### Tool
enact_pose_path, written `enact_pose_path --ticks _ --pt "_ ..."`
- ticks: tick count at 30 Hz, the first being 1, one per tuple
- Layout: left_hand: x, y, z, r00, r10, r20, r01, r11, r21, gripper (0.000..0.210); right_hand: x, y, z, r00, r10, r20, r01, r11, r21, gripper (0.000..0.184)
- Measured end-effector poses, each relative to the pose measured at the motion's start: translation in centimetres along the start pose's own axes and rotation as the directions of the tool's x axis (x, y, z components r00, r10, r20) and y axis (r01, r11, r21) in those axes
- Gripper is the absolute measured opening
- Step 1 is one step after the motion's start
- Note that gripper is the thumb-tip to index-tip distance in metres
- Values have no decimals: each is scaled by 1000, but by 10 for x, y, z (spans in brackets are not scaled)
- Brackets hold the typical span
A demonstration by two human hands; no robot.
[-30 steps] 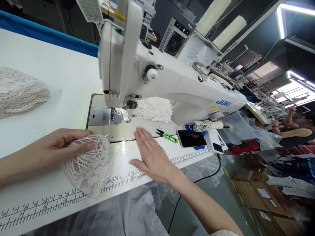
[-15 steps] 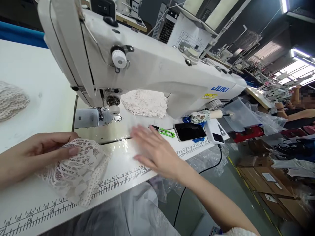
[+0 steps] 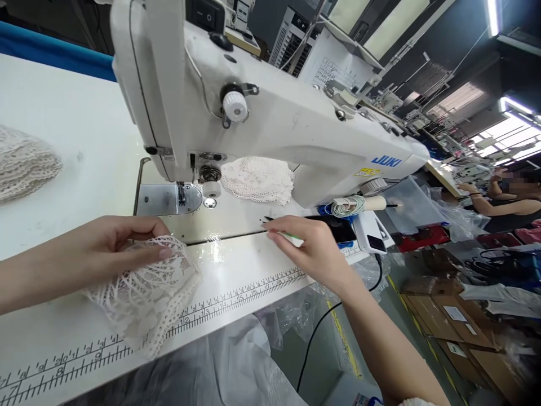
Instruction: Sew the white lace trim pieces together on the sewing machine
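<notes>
My left hand is closed on a white lace piece, thumb on top, its scalloped edge draping over the table's front ruler. My right hand pinches a pair of green thread snips lying on the table right of the needle area; the fingers cover most of them, and the dark tips poke out to the left. Just behind the left hand is the presser foot of the white sewing machine. Another lace pile rests under the machine's arm.
A stack of lace pieces lies at the far left of the white table. Behind my right hand are a black phone, a white device with a dark screen and a thread cone. A co-worker sits at the far right.
My right hand has moved right from the bare tabletop onto the thread snips, and its spread fingers have closed. My left hand still holds the lace. The camera view has shifted slightly.
</notes>
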State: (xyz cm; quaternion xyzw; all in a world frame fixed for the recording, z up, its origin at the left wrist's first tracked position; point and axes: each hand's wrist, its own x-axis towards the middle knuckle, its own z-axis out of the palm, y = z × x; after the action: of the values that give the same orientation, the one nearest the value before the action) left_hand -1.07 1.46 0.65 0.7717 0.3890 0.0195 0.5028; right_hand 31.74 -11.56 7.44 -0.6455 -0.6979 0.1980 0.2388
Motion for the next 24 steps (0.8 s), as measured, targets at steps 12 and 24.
enact_pose_path --ticks 12,24 --pt "-4 5 -1 970 220 -104 -234 959 -158 36 107 -31 71 605 -211 767 -462 692 554 34" --pt "-6 8 -6 985 125 -119 -148 965 -217 26 99 -24 65 801 -23 598 -433 668 605 36"
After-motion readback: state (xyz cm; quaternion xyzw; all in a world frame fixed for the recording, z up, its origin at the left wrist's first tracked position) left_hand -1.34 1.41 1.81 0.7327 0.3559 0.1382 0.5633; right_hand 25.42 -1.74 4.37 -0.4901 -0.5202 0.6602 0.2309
